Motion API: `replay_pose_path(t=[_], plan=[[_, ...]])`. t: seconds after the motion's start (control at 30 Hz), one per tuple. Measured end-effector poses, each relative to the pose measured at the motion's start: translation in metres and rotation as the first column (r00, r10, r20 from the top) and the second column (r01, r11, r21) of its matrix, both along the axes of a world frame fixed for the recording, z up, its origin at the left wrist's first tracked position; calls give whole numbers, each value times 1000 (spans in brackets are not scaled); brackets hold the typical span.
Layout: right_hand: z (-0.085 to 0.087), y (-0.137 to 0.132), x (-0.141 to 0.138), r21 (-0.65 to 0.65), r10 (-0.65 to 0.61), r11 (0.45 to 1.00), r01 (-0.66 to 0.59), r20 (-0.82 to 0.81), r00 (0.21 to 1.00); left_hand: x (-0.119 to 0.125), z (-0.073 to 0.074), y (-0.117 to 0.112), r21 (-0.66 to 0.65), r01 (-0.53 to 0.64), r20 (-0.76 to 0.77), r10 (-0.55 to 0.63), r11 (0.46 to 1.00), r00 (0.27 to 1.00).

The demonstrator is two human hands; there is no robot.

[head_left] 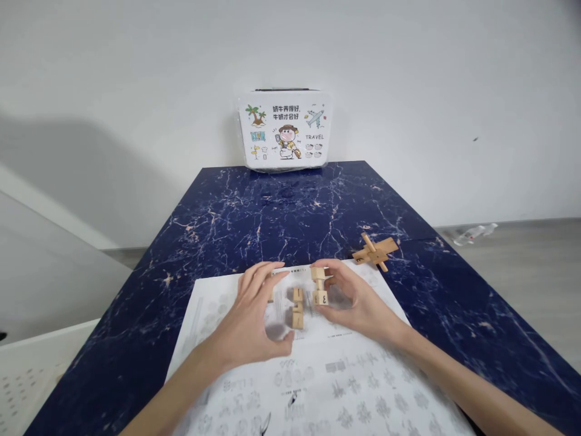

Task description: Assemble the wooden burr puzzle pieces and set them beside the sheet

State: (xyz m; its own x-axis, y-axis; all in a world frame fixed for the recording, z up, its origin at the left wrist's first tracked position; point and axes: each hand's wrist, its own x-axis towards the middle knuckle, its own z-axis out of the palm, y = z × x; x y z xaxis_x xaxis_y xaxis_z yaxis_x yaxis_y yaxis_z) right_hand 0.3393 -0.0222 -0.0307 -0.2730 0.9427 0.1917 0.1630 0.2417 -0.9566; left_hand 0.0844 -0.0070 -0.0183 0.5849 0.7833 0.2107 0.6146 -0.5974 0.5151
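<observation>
My right hand [358, 303] pinches an upright notched wooden piece [319, 287] marked with a 3, thumb and fingers closed on it. My left hand [254, 315] hovers beside it with fingers stretched out and slightly curved; a sliver of wood [271, 297] shows behind its fingertips, and I cannot tell if it is gripped. Between the hands another notched wooden piece [297, 309] lies on a white printed instruction sheet [318, 381]. Both hands are over the sheet's far edge.
The sheet lies on a dark blue marbled table [272, 218]. An assembled wooden cross puzzle [376, 249] rests on the table, right of my right hand. A white cartoon-printed box [284, 129] stands against the wall at the table's far edge. A white surface [27, 375] sits lower left.
</observation>
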Motion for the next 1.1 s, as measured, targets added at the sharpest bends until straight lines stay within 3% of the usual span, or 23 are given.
replay_pose_path(t=[0.17, 0.3, 0.43, 0.53, 0.7, 0.87, 0.97, 1.1], plan=[[1, 0, 0, -16, 55, 998, -56, -24, 998, 7, -1, -5, -33, 9, -51, -11, 999, 999], [0, -1, -2, -44, 110, 993, -113, -65, 992, 9, -1, -6, -16, -22, 63, 23, 1000, 998], [-2, -2, -3, -27, 156, 987, -159, -103, 982, 8, 4, -8, -217, -57, 186, 98, 975, 978], [2, -3, -3, 1, 188, 982, -189, -122, 975, 10, 9, -10, -316, -30, 242, 111, 948, 964], [9, -5, 3, -103, 295, 944, -314, -162, 942, 12, 12, -9, -341, 53, 366, 81, 939, 927], [12, -7, 7, -86, 353, 923, -375, -199, 914, 11, 16, -7, -383, 161, 416, 14, 910, 909], [15, -11, 4, -77, 398, 906, -416, -179, 900, 11, 18, -8, -496, 281, 480, -11, 822, 877], [15, -16, -2, -67, 395, 911, -406, -130, 909, 11, 19, -10, -657, 465, 551, -44, 594, 834]])
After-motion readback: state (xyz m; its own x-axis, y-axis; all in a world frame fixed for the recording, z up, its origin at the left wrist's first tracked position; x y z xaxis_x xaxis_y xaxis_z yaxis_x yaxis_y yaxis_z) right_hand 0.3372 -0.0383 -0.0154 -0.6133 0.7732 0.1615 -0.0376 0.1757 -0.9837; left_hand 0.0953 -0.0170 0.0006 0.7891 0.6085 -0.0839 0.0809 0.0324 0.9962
